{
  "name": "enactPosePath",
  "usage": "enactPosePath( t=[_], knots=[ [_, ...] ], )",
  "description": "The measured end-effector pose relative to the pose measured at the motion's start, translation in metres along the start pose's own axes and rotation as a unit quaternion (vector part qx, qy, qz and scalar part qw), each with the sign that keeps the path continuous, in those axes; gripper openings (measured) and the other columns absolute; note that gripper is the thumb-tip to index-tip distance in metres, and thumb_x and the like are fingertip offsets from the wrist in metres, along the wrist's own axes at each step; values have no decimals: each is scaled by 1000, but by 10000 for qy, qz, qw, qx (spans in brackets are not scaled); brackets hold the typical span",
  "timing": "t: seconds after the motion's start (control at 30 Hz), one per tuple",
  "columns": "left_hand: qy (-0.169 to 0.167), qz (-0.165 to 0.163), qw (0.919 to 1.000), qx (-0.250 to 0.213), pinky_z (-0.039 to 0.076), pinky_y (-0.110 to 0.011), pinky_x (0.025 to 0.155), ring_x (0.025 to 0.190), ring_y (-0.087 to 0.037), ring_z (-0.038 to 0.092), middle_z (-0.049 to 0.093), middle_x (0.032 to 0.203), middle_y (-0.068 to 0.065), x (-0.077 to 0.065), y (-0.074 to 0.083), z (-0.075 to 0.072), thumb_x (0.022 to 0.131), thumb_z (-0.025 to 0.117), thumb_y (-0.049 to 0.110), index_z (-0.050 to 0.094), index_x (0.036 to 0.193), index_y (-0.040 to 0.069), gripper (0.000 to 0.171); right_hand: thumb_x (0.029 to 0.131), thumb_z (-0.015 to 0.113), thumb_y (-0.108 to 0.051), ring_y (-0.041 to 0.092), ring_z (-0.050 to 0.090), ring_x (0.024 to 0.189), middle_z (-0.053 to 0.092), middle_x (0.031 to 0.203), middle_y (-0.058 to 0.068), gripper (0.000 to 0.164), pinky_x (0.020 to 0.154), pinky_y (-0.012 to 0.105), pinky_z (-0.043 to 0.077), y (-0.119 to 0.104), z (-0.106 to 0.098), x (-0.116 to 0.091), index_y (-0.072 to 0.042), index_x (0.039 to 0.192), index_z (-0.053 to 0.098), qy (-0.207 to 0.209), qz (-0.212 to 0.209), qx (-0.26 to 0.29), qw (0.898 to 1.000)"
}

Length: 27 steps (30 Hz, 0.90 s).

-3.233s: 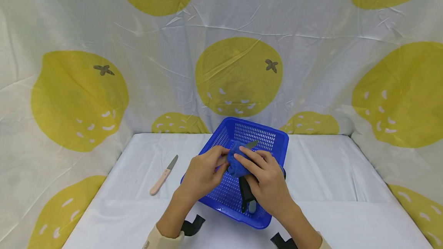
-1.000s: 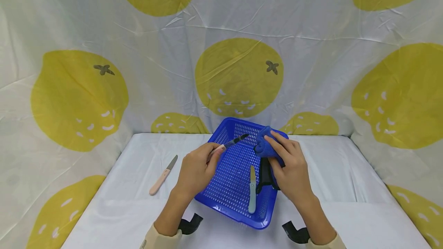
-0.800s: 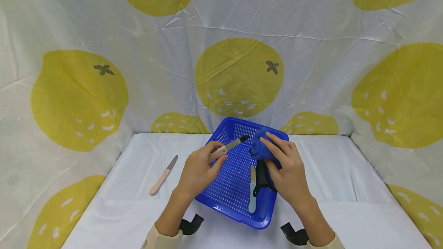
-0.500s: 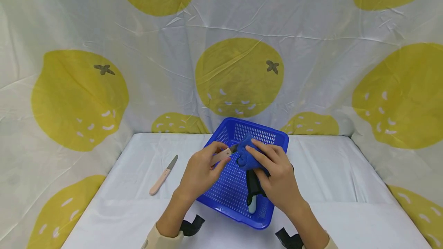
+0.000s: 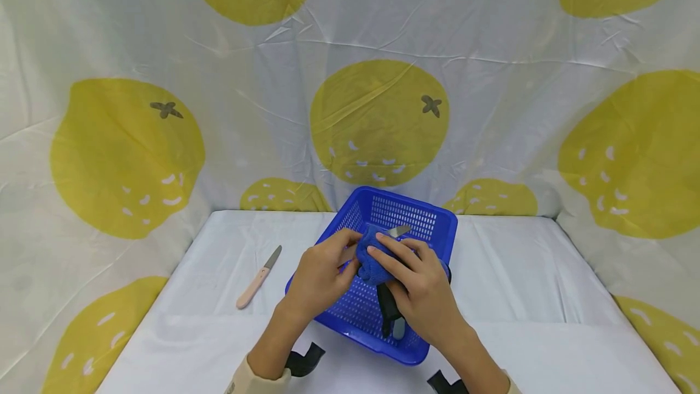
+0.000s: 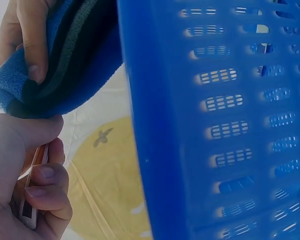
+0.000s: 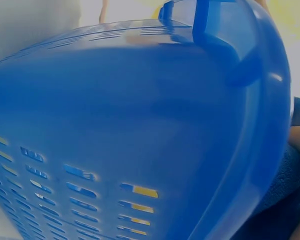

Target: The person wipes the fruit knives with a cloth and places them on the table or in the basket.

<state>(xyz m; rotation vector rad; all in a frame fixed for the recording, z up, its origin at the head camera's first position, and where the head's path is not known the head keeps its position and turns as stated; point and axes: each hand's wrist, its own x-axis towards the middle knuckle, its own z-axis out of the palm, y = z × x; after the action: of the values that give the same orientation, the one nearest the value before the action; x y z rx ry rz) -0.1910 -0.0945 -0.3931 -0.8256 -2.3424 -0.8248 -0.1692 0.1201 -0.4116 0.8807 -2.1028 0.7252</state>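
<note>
My left hand [image 5: 322, 269] grips the handle [image 6: 39, 162] of a small knife, whose blade tip [image 5: 400, 231] sticks out beyond a bunched blue cloth [image 5: 374, 259]. My right hand [image 5: 423, 284] pinches that cloth around the blade, hiding most of it. A black part of the cloth [image 5: 387, 309] hangs below the right fingers. Both hands are over a blue perforated basket [image 5: 377, 351]. Inside the basket, the light-blue handle [image 5: 399, 328] of another knife shows under the hanging cloth; its blade is covered from view.
On the white-covered table [image 5: 180, 345], a pink-handled knife [image 5: 259, 278] lies left of the basket, blade pointing away. A lemon-print curtain [image 5: 377, 120] stands behind and at both sides. Black straps [image 5: 306, 359] hang near the wrists.
Since half a second ago, the right hand and cloth have moved left and down along the blade toward the left hand. The blade tip now shows past the cloth's far side.
</note>
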Motion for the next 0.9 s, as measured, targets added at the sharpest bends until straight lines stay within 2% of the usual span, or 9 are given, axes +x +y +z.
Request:
enactPosePath(
  t=[0.37,0.53,0.9],
  knots=[
    [75,161,9998,60,62,-28,73,84,-15,76,77,106,-4,-1,-1,3,91,77,7,67,116,8,27,89,72,-2,29,59,117,64,144,2,53,95,49,54,1,-3,1,-21,138,68,-11,281,-106,9995],
    [54,103,9999,18,62,-29,74,84,-16,76,77,109,-5,-1,-1,3,93,76,12,67,115,10,24,88,74,-2,28,59,117,63,145,3,53,93,50,55,4,-6,2,-21,137,68,-23,399,-166,9991],
    [5,-133,9999,16,62,-26,77,91,-14,76,77,111,-3,1,-3,1,96,75,19,65,116,12,24,90,71,0,30,58,120,60,149,4,52,99,49,53,19,-18,7,-20,138,68,88,722,-272,9970]
  ],
)
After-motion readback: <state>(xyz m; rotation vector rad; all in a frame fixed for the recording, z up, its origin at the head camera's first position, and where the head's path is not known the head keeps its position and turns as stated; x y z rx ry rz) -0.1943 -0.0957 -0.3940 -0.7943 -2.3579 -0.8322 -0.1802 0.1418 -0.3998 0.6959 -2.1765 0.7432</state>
